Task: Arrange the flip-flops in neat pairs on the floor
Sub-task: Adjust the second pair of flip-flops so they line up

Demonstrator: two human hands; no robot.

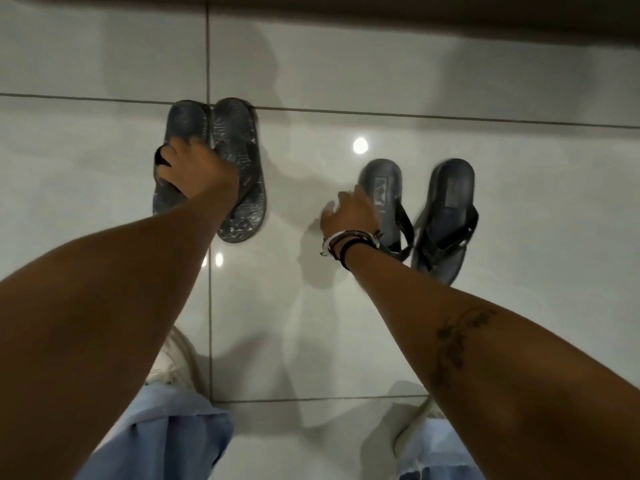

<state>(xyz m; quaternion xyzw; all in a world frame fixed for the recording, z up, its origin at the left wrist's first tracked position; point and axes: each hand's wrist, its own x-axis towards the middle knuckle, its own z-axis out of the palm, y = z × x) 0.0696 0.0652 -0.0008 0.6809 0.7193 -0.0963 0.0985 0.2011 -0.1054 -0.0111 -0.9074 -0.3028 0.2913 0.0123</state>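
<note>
Two pairs of dark flip-flops lie on the pale tiled floor. On the left, a patterned grey flip-flop point(187, 124) lies close beside its mate point(239, 188), heels away from me. My left hand point(197, 168) is shut on the strap of the left one of this pair. On the right, a dark flip-flop with a black strap point(384, 188) lies a small gap apart from its mate point(446, 216), which is slightly angled. My right hand point(349, 213), with bracelets on the wrist, rests on the left edge of the nearer one; its grip is hidden.
Glossy white floor tiles point(346, 323) with dark grout lines reflect ceiling lights. A dark wall base point(381, 8) runs along the top. My knees in light blue jeans point(166, 441) and pale shoes are at the bottom.
</note>
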